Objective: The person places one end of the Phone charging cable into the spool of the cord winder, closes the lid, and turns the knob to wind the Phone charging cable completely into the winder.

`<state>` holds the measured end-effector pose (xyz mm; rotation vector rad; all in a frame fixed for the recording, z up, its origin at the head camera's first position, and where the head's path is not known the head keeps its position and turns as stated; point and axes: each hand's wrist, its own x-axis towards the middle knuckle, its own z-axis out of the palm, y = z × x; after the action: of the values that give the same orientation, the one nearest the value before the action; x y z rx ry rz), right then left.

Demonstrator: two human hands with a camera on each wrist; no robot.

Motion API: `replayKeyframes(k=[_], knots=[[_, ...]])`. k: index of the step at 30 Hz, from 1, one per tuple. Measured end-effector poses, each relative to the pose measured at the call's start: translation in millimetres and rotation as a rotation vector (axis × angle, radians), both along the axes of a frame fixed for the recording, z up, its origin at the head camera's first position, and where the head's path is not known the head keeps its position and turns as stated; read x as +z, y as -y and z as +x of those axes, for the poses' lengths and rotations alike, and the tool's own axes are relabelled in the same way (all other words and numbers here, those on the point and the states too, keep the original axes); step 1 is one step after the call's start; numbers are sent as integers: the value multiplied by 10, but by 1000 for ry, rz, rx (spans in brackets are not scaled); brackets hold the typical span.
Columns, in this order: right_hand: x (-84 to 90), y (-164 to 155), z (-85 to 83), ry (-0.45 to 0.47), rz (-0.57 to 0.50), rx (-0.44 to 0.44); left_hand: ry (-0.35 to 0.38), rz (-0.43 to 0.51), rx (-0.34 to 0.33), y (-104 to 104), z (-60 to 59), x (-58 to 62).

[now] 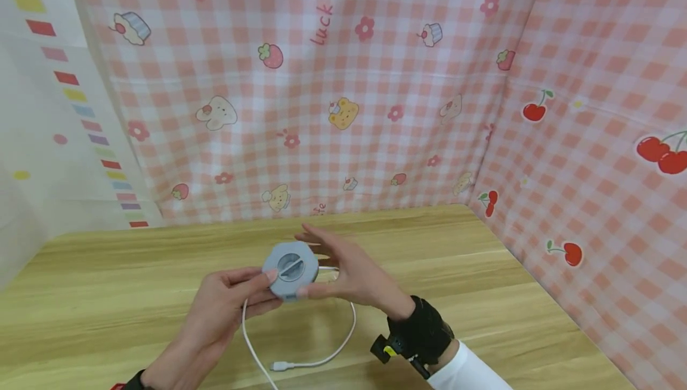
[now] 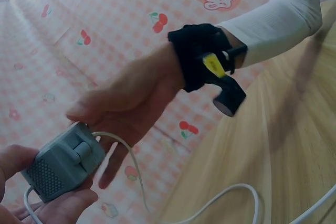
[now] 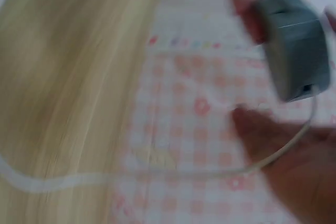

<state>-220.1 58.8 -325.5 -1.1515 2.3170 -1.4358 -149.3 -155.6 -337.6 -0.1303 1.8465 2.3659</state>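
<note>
A: Where's the grey cable reel (image 1: 290,270) rn?

B: Held up above the wooden table (image 1: 483,294), approx. over its middle, between both hands. Octagon-ish grey plastic body w/ a round dial and a ridge across the top face.

A: Left hand (image 1: 217,312)?

B: On the reel's near-left side, thumb and fingers pinching its edge. In the left wrist view the fingers (image 2: 68,205) curl under the body and a mesh-patterned side wall shows.

A: Right hand (image 1: 349,271)?

B: On the reel's far-right side, fingers mostly straight, lying along its edge and underside. Touching it, not wrapped round it. The right wrist view is blurred, so prob. can't say more on the contact.

A: Cable?

B: White cable (image 1: 343,342) exits below the reel, loops down onto the table toward the camera, and ends in a small connector (image 1: 279,367) lying flat, nearer the viewer than the reel.

A: Anything else?

B: Black wrist strap w/ a yellow-marked camera (image 1: 394,348) on the right wrist, white sleeve behind it. Pink gingham cloth (image 1: 343,110) w/ cartoon prints hangs behind the reel and to its right.
</note>
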Motion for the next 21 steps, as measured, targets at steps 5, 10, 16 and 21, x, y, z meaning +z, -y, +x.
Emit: replayKeyframes(k=[5,10,16,21], knots=[[-85,5,-19,-352,-51,109,13,-1,6,21,-8,0],[-102,-1,-32,-473,-56,115,21,1,-13,16,-5,-11],[-115,-27,-32,-364,-82,90,18,-4,-71,16,4,-31],[-92,-67,-41,-248,-127,92,-71,-23,-161,31,5,-30]])
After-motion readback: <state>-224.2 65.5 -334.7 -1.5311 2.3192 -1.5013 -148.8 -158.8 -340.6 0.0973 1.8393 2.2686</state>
